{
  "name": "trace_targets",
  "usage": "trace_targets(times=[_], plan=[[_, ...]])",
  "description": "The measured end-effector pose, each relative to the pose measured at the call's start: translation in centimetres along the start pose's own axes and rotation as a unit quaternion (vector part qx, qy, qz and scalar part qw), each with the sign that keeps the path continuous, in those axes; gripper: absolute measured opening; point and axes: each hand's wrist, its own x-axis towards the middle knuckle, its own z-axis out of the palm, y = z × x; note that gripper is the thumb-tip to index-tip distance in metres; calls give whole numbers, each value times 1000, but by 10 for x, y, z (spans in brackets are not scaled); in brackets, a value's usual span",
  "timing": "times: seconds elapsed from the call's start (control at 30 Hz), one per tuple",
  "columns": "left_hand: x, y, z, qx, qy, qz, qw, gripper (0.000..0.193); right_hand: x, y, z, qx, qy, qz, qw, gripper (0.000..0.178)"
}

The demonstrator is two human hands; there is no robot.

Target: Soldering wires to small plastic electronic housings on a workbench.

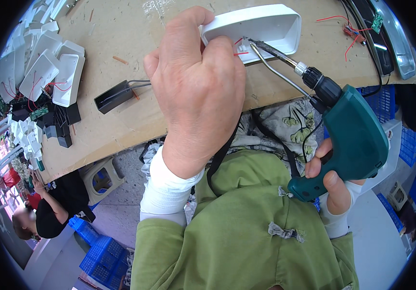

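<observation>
My left hand (200,77) is closed on a white plastic housing (285,24), a shallow open box tilted toward me above the table. Inside it, short red wires (240,53) show by my fingertips. My right hand (331,179) wraps round the handle of a green soldering gun (355,130). The gun's dark tip and thin bent metal feed tube meet just inside the housing, close to the red wires; whether the tip touches them I cannot tell. A black rectangular case (113,96) with dark leads lies left of my left hand, and the leads run behind that hand.
White housings (68,79) with red wires, green circuit boards and black cases are heaped at the left. Red wires with a small board (355,34) lie at the far right, beside black cables. Another person (56,208) sits at lower left, near blue crates (104,258).
</observation>
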Motion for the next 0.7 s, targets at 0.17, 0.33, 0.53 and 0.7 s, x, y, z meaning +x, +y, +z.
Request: trace_targets(times=[0.17, 0.33, 0.53, 0.7], plan=[[0, 0, 0, 18, 2, 11, 1000, 9, -3, -1, -2, 14, 0, 8, 1000, 58], [-1, 0, 0, 14, -2, 4, 1000, 9, -1, -1, -2, 23, 1, 0, 1000, 61], [-1, 2, -2, 23, -8, 5, 1000, 9, 1, -1, -2, 16, -10, -1, 1000, 61], [-1, 2, -3, 28, -8, 5, 1000, 9, 2, 0, -2, 8, -9, -6, 1000, 61]])
